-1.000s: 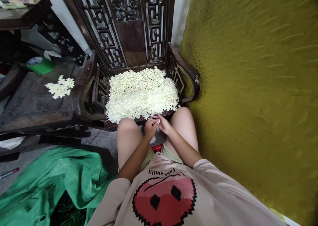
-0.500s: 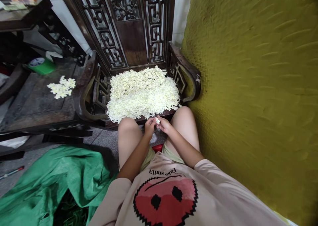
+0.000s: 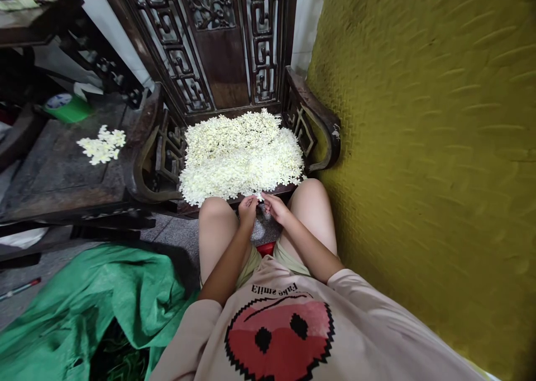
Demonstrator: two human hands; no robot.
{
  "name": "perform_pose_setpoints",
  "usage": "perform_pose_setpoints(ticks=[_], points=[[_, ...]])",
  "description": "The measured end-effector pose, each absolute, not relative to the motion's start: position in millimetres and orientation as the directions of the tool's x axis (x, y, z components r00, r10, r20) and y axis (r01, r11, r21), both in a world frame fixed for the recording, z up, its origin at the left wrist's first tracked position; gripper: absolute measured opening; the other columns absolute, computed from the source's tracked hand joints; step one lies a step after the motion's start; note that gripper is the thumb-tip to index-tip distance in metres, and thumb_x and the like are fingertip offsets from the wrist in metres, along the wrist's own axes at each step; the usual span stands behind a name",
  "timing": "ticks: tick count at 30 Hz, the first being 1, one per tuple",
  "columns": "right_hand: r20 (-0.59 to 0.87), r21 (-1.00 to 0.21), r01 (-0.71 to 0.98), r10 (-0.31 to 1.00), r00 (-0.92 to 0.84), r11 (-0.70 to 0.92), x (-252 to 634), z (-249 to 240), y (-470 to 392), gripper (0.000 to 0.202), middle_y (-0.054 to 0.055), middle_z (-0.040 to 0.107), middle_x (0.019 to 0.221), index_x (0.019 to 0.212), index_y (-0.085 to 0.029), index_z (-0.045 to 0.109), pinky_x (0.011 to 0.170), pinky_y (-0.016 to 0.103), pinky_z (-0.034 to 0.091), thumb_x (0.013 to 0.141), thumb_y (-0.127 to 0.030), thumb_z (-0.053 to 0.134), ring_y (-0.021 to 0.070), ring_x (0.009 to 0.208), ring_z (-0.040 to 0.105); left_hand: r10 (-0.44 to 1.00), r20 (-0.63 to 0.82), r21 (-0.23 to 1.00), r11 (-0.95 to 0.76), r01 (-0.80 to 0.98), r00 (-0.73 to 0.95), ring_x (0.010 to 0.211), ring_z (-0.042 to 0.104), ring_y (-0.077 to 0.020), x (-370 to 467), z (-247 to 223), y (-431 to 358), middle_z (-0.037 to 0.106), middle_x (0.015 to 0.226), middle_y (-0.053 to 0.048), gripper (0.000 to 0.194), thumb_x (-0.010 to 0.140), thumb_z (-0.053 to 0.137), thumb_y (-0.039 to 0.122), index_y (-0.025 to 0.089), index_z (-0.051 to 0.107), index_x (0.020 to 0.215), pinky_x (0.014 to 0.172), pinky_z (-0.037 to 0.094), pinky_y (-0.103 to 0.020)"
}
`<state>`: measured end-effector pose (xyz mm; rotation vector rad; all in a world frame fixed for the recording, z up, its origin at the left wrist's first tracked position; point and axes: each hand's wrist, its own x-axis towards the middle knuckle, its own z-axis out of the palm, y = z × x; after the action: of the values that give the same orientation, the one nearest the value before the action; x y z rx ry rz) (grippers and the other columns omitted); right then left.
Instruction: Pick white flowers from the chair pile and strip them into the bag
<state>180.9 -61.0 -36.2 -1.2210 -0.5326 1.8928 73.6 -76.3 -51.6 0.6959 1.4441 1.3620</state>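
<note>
- Flowers (image 3: pixel 243 160), white and heaped wide, cover most of the seat of a dark wooden chair (image 3: pixel 226 57) just beyond our knees (image 3: pixel 218 219)
- One white flower (image 3: pixel 259 197) is between our two hands, close to the near edge of the heap
- Our right hand (image 3: pixel 274 208) has its thumb and forefinger clamped on this flower
- Our left hand (image 3: pixel 248 209) is just beside it, fingers curled in; whether its fingertips touch the flower we cannot tell
- Curved armrests (image 3: pixel 333 138) fence the heap on left and right, and our knees flank the near side
- Yellow textured wall (image 3: pixel 419 118) rises close along our right
- Dark bench (image 3: pixel 54 168) on the left bears a small flower cluster (image 3: pixel 103 145), well apart from the heap, with a green roll (image 3: pixel 69 108) on its far side
- Green sack (image 3: pixel 125 280) sprawls open at the near left; in its mouth we see dark green leafy stuff (image 3: pixel 119 353), too shadowed to name
- Red-ended pen (image 3: pixel 20 287) lies on the grey floor (image 3: pixel 173 237) left of the sack
- Red seat (image 3: pixel 267 249) shows between our thighs
</note>
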Motion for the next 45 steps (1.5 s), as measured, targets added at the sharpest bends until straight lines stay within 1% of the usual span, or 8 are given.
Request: perform_pose_setpoints(ticks=[4,10,16,21,30,36,40,45], points=[[-0.426,-0.867,-0.243,0.901,-0.089,-0.434,179,-38,-64,0.029,-0.006,0.053,0.056,0.067,-0.018,0.061,0.053,0.022,0.031,0.055,-0.038,0.076,0.0072,0.053,0.042,0.912,-0.234,0.965,0.176,-0.193,-0.336,0.075,0.060,-0.0163,71,-47,-77,0.065,0.075,-0.004,0.022,0.065,0.067,0.035,0.016,0.063,0.075,0.075,0.046,-0.030],[-0.340,-0.916,-0.231,0.940,0.014,-0.328,179,-37,-63,0.020,-0.001,0.064,0.067,0.065,-0.019,0.064,0.072,0.025,0.040,0.058,-0.035,0.073,0.0136,0.071,0.055,0.933,-0.262,0.955,0.214,-0.204,-0.247,0.071,0.059,-0.0152,74,-43,-77,0.066,0.074,-0.004,0.028,0.060,0.074,0.038,0.015,0.065,0.074,0.073,0.045,-0.029],[-0.350,-0.909,-0.226,0.936,-0.044,-0.350,178,-41,-63,0.028,-0.001,0.064,0.068,0.067,-0.019,0.064,0.071,0.025,0.039,0.060,-0.044,0.072,0.0138,0.070,0.054,0.925,-0.265,0.961,0.232,-0.151,-0.271,0.067,0.056,-0.0146,74,-45,-78,0.065,0.068,-0.002,0.023,0.065,0.069,0.039,0.016,0.065,0.067,0.070,0.044,-0.028],[-0.352,-0.909,-0.200,0.930,-0.105,-0.366,177,-49,-62,0.033,-0.001,0.064,0.069,0.073,-0.018,0.066,0.069,0.024,0.038,0.066,-0.050,0.069,0.0123,0.066,0.052,0.936,-0.258,0.965,0.236,-0.117,-0.240,0.061,0.050,-0.0124,73,-44,-77,0.056,0.058,0.001,0.024,0.067,0.067,0.039,0.017,0.059,0.060,0.066,0.040,-0.026],[-0.334,-0.929,-0.131,0.937,-0.099,-0.345,173,-47,-63,0.026,-0.001,0.063,0.068,0.068,-0.019,0.064,0.073,0.025,0.040,0.069,-0.044,0.067,0.0146,0.073,0.055,0.931,-0.296,0.953,0.271,-0.137,-0.213,0.052,0.037,-0.0083,71,-49,-76,0.043,0.051,0.005,0.041,0.064,0.069,0.050,0.018,0.046,0.053,0.056,0.030,-0.024],[-0.227,-0.971,-0.088,0.971,0.072,-0.221,174,-35,-64,0.015,-0.002,0.060,0.070,0.070,-0.022,0.061,0.073,0.025,0.040,0.069,-0.035,0.068,0.0149,0.075,0.053,0.896,-0.363,0.926,0.317,-0.205,-0.255,0.049,0.035,-0.0070,67,-51,-73,0.041,0.049,0.006,0.047,0.063,0.070,0.057,0.018,0.044,0.052,0.054,0.028,-0.024],[-0.183,-0.980,-0.065,0.982,-0.037,-0.186,176,-30,-64,0.010,0.000,0.062,0.071,0.069,-0.022,0.067,0.072,0.026,0.041,0.069,-0.032,0.068,0.0165,0.076,0.055,0.882,-0.418,0.897,0.362,-0.255,-0.217,0.046,0.035,-0.0058,65,-55,-69,0.040,0.047,0.006,0.050,0.062,0.069,0.060,0.019,0.042,0.052,0.050,0.027,-0.024],[-0.238,-0.961,-0.109,0.959,-0.152,-0.256,176,-34,-62,0.015,0.000,0.066,0.068,0.068,-0.020,0.070,0.074,0.027,0.042,0.065,-0.035,0.071,0.0153,0.071,0.057,0.881,-0.455,0.847,0.384,-0.367,-0.128,0.047,0.038,-0.0051,63,-57,-67,0.043,0.050,0.005,0.055,0.052,0.072,0.066,0.018,0.045,0.058,0.049,0.028,-0.022]])
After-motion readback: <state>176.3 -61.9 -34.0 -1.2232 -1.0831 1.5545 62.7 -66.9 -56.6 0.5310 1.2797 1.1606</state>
